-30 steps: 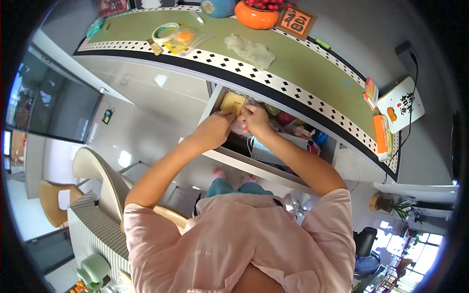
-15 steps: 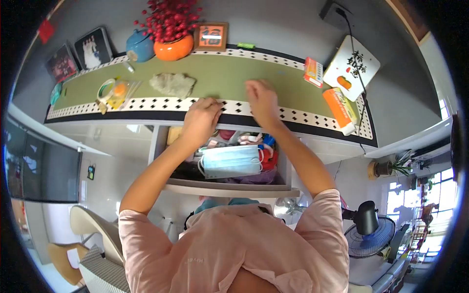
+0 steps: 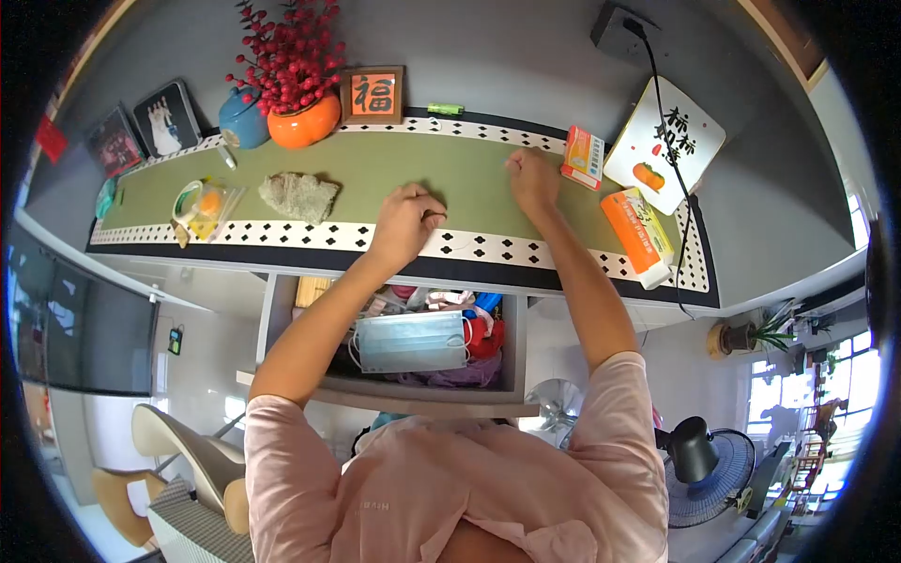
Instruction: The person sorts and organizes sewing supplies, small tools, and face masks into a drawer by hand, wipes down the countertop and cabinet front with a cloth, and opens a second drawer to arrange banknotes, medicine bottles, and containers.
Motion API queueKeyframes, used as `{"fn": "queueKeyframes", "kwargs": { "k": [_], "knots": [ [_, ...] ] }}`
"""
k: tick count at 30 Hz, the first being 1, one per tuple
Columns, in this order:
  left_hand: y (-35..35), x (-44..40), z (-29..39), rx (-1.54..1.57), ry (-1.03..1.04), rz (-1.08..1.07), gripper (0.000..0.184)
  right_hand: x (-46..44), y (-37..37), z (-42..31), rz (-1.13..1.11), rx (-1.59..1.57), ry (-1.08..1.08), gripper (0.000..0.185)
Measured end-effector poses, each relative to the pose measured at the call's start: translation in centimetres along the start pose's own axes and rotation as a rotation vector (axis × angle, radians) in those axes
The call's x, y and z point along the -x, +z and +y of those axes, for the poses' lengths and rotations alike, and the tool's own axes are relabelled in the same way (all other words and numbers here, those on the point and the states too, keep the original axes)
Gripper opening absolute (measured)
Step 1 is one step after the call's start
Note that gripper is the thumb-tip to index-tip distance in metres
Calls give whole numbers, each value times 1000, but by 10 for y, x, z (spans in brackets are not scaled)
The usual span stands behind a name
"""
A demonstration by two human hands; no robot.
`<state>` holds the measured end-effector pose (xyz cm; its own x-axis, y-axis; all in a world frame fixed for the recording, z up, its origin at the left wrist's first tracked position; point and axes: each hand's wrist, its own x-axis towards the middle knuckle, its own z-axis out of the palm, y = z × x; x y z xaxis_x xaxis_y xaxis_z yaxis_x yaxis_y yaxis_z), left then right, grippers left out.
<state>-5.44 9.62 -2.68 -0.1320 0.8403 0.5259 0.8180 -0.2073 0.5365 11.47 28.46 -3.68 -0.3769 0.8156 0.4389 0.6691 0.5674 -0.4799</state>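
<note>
My left hand point(image 3: 406, 223) is over the green mat point(image 3: 469, 178), its fingers curled together; what they hold, if anything, is too small to make out. Further right, my right hand point(image 3: 533, 178) is closed above the mat, left of an orange and white box point(image 3: 583, 158), and its grip is also unclear. Below my forearms stands an open drawer point(image 3: 404, 402) with a blue face mask point(image 3: 410, 342) on top of its contents. A pale crumpled lump point(image 3: 298, 197) lies left of my left hand.
At the back are an orange pot point(image 3: 305, 122), a blue jar point(image 3: 244, 120) and a framed sign point(image 3: 373, 95). Tape point(image 3: 192, 201) lies at left. A white board point(image 3: 666, 145) with a black cable and an orange packet point(image 3: 638, 235) are at right.
Both hands have left the drawer and come up over the mat. Since the last earlier frame, my right hand has moved right, nearer the box. The view has shifted too.
</note>
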Motion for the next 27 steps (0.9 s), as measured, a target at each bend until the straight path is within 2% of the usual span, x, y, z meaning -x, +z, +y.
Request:
{"fn": "queueKeyframes", "kwargs": {
  "k": [2, 5, 8, 11, 14, 17, 24, 27],
  "knots": [
    [-3, -4, -3, 19, 29, -19, 6, 0, 2, 5, 116, 99, -150, 14],
    [-8, -6, 1, -54, 128, -38, 12, 3, -2, -2, 121, 91, -123, 11],
    [-7, -6, 1, -100, 155, -67, 13, 25, -4, -25, -44, -93, -80, 11],
    [-4, -5, -11, 2, 94, -109, 13, 58, -21, -66, -246, -274, -141, 12],
    [-8, -3, -10, 92, 103, -91, 13, 70, -22, -76, -240, -315, -244, 12],
    [-12, 3, -8, 40, 176, -90, 15, 74, -22, -78, -243, -292, -297, 13],
    [-22, 18, -2, 117, 112, -108, 17, 88, -28, -88, -317, -336, -441, 18],
    [-25, 22, 2, 88, 149, -106, 17, 89, -26, -89, -312, -310, -410, 17]
  ]
}}
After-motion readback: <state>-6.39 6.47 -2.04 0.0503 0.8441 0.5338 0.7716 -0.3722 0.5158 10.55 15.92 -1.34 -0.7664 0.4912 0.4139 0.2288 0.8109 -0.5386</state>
